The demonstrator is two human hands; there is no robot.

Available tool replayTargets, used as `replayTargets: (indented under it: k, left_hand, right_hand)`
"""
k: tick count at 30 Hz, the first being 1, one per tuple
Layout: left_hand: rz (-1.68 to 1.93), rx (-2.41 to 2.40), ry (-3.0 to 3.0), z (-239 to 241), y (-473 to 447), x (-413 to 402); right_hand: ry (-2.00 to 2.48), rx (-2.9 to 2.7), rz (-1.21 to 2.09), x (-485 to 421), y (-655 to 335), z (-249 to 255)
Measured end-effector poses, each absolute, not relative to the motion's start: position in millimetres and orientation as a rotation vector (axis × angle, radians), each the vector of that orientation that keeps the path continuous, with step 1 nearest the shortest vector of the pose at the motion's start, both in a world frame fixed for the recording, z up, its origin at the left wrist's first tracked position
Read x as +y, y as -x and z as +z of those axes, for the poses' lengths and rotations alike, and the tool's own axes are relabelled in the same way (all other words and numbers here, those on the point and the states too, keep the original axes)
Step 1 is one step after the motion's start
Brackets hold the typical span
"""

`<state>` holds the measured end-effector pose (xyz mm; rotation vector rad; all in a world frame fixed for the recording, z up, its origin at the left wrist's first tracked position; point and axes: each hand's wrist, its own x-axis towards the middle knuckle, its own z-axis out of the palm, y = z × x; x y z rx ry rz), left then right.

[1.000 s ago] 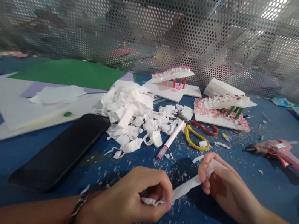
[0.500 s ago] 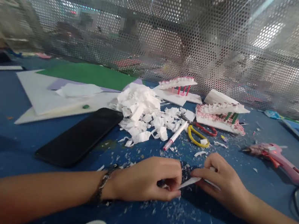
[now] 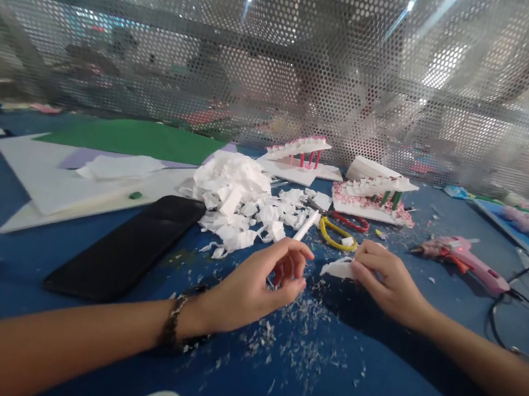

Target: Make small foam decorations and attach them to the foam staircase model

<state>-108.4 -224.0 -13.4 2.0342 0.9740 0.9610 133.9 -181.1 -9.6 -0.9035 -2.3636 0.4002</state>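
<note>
My right hand is closed on a small white paper piece, which sticks out to the left of its fingers just above the blue table. Just left of it, my left hand hovers with curled fingers. Its thumb and forefinger are apart and I see nothing between them. A bracelet sits on that wrist. Tiny white shreds litter the table under both hands.
Behind the hands lie a pile of white paper scraps, a pink-tipped marker, yellow-and-red scissors and a black phone. A pink glue gun with its cable lies at right. Two foam models stand before the mesh wall. Paper sheets lie at left.
The paper strip stretched between both hands is now only in my right hand, which has lifted away to the right. My left hand has let go and its fingers have loosened.
</note>
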Motion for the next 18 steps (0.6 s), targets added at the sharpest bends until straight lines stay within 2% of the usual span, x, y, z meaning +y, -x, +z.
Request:
replayTargets:
  k: [5, 13, 18]
  left_hand:
    - [0.929, 1.081, -2.011, -18, 109, -219]
    - [0.659, 0.831, -1.967, -10, 103, -219]
    - [0.842, 0.922, -2.060, -9, 106, -221]
  right_hand:
    - [0.764, -2.349, 0.531, -186, -133, -8]
    - [0.555, -2.367, 0.432, -190, -129, -9]
    - [0.555, -2.383, 0.352, -189, -130, -9]
